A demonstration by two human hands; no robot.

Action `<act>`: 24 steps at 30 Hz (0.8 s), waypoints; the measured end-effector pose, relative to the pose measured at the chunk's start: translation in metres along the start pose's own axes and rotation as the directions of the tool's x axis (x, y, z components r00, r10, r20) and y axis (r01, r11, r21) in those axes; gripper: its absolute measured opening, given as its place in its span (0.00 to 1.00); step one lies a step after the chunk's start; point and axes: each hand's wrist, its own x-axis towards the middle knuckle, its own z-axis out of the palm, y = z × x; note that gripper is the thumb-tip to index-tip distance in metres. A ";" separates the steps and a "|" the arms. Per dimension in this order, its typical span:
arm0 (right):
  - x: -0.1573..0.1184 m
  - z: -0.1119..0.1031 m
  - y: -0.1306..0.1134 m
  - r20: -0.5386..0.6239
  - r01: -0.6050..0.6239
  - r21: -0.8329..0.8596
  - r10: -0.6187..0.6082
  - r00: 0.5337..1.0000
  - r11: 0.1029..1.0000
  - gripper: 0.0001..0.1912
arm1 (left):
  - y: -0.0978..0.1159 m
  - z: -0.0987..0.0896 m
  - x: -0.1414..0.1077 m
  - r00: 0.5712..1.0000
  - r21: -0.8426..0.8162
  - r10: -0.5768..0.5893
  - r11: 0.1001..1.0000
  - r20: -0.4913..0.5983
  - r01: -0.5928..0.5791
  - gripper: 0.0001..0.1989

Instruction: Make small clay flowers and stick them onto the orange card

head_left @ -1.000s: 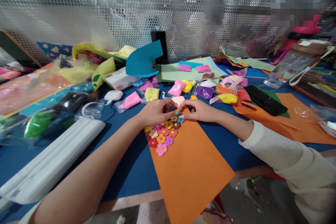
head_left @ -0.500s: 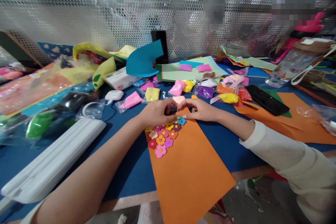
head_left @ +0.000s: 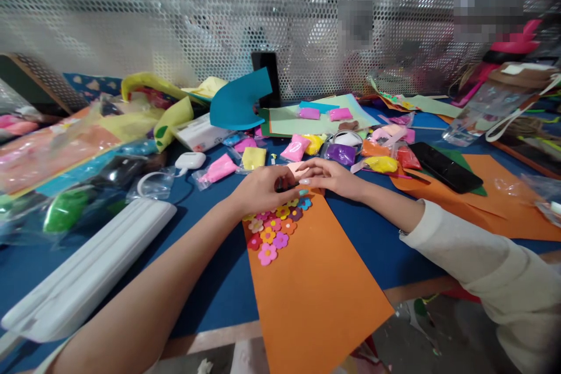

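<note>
Plain orange sheet [head_left: 322,292], multicoloured flowers [head_left: 273,224], one perhaps maroon.

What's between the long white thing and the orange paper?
In the head view, the left forearm and blue tabletop show between it and the orange paper.

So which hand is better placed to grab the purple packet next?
Probably the right hand: it lies just on the near side of the purple packet. The left hand is farther off, by the flowers.
</note>
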 end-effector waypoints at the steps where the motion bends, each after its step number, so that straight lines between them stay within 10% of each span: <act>1: -0.001 0.001 -0.001 -0.017 -0.014 0.008 0.014 1.000 1.000 0.17 | 0.001 0.000 0.000 1.000 0.025 0.001 1.000 0.010 -0.002 0.14; 16: -0.005 0.010 -0.012 -0.174 -0.001 0.010 0.003 0.985 1.000 0.13 | 0.007 0.000 0.000 0.999 -0.075 -0.035 0.996 0.033 0.038 0.16; 24: -0.005 0.000 -0.008 0.140 -0.069 -0.193 0.097 0.986 0.979 0.20 | -0.002 0.002 0.001 0.994 -0.428 -0.106 0.900 -0.027 0.084 0.19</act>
